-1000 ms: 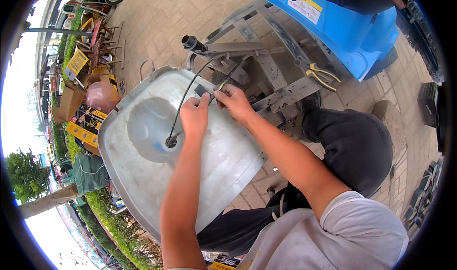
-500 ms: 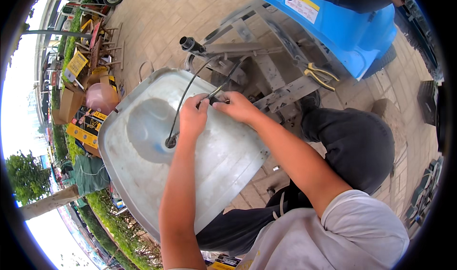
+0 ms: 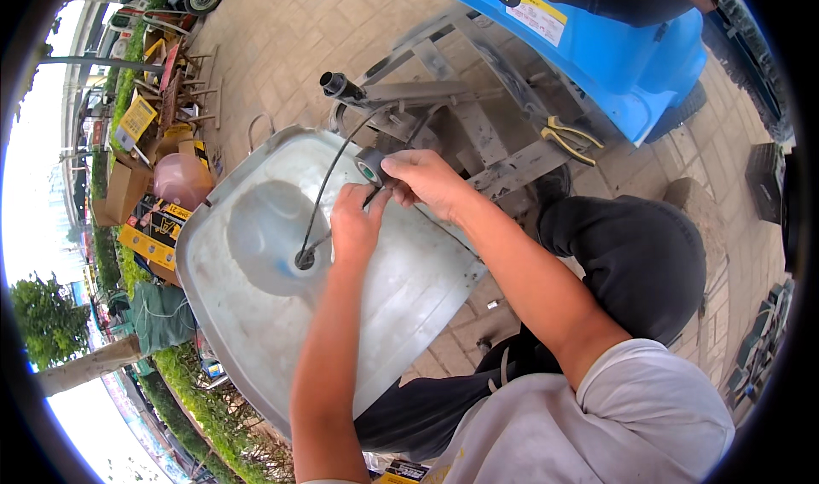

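Brick paving (image 3: 307, 36) spreads under the scene, with hedges and cardboard boxes along the left; at the centre, the left hand (image 3: 354, 221) pinches the held cable (image 3: 421, 125) between thumb and forefinger; the right hand (image 3: 421, 179) grips a dark roll (image 3: 369, 167), thumb along its side and the other fingers curled below; the roll is above the upper right edge of the grey panel (image 3: 401, 288), its round opening facing left and toward the camera; the held cable's long axis slants from lower left to upper right, toward the metal frame (image 3: 478, 130); just left of the hands, a thin black cable (image 3: 322, 189) arcs upward from the panel's hole (image 3: 304, 259); farther out, yellow-handled pliers (image 3: 570, 141) lie on the frame, handles pointing right; beyond its upper right side is a blue cover (image 3: 610, 66).
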Tool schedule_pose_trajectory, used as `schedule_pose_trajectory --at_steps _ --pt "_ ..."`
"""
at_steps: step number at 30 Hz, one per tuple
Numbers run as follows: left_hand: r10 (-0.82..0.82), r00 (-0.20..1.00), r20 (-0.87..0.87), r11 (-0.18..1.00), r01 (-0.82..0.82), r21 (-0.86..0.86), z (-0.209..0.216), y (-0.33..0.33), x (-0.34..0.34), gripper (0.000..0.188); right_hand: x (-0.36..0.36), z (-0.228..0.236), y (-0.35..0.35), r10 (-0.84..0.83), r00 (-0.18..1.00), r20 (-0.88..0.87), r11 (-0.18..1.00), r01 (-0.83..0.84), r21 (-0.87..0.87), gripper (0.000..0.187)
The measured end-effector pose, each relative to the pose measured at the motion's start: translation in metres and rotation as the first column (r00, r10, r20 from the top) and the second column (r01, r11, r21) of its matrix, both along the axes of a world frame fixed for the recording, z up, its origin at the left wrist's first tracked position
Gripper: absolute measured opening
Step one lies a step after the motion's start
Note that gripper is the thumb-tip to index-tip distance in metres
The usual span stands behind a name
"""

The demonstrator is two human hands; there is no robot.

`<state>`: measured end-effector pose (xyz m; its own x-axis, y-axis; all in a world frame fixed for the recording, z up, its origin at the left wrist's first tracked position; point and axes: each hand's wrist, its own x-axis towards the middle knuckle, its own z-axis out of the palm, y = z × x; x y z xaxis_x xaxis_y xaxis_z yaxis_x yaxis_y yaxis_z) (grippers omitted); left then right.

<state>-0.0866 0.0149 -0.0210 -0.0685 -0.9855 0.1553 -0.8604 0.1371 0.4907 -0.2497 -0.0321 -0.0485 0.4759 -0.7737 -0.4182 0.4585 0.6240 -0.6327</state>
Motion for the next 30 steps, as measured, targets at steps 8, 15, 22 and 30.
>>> schedule_pose_trajectory --at_steps 8,15,22,30 --pt "0.272 0.961 0.041 0.946 -0.275 0.174 -0.003 -0.019 -0.001 0.037 0.033 -0.038 0.033 -0.198 0.970 -0.138 0.980 0.200 0.002 0.025" --pt "0.281 0.959 -0.025 0.878 -0.246 0.411 0.004 -0.029 0.012 0.031 0.030 -0.048 0.016 0.045 0.939 -0.341 0.972 -0.120 -0.201 0.025" --pt "-0.025 0.991 0.129 0.979 -0.001 0.203 0.005 -0.024 0.008 0.016 0.012 -0.028 0.017 0.109 0.895 -0.432 0.985 -0.156 -0.074 0.031" --pt "-0.096 0.973 0.209 0.994 0.104 -0.028 0.001 -0.017 -0.002 0.011 0.006 -0.031 0.018 -0.030 0.991 -0.131 0.998 0.037 0.052 0.036"
